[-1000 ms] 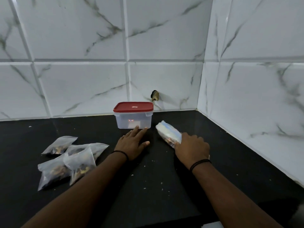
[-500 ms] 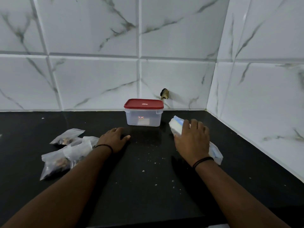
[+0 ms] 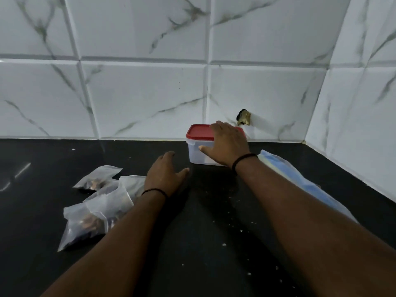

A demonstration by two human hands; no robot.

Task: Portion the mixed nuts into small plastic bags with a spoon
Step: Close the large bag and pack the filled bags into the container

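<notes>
A clear plastic box with a red lid (image 3: pixel 198 133) stands at the back of the black counter (image 3: pixel 203 232), against the wall. My right hand (image 3: pixel 227 144) lies over its lid and front, fingers spread, thumb on the box's side. My left hand (image 3: pixel 166 175) rests flat on the counter in front of the box, holding nothing. Several small clear bags with nuts inside (image 3: pixel 96 204) lie in a heap at the left. A stack of blue-edged plastic bags (image 3: pixel 300 181) lies on the counter to the right, partly hidden by my right forearm. No spoon is in view.
White marble-look tiled walls meet in a corner at the back right. A small brass fitting (image 3: pixel 243 117) sticks out of the wall just behind the box. Crumbs are scattered over the counter's middle.
My right hand has let go of the stack of plastic bags and moved left and back onto the red-lidded box. My left hand stayed on the counter.
</notes>
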